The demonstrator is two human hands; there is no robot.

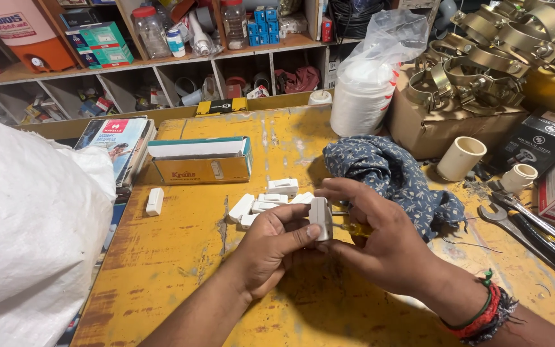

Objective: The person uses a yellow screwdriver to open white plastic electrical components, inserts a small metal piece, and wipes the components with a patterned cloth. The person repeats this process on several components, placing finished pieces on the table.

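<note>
A big white woven sack (30, 225) fills the left edge of the frame, beside the worn yellow worktable (181, 270) that runs across the middle. At the upper right a cardboard box of metal pipe clamps (483, 58) sits next to a clear bag of white discs (367, 77). A blue patterned cloth (393, 177) lies crumpled right of centre, and an open yellow carton (200, 160) stands left of it. Low in the centre, the left hand (271, 247) is closed around a small white plastic switch piece (320, 217), thumb pressed on its face. The right hand (387, 241) touches the same piece and grips a yellow-handled screwdriver (354, 228). Just above, more white plastic pieces (264, 202) lie in a loose cluster.
</note>
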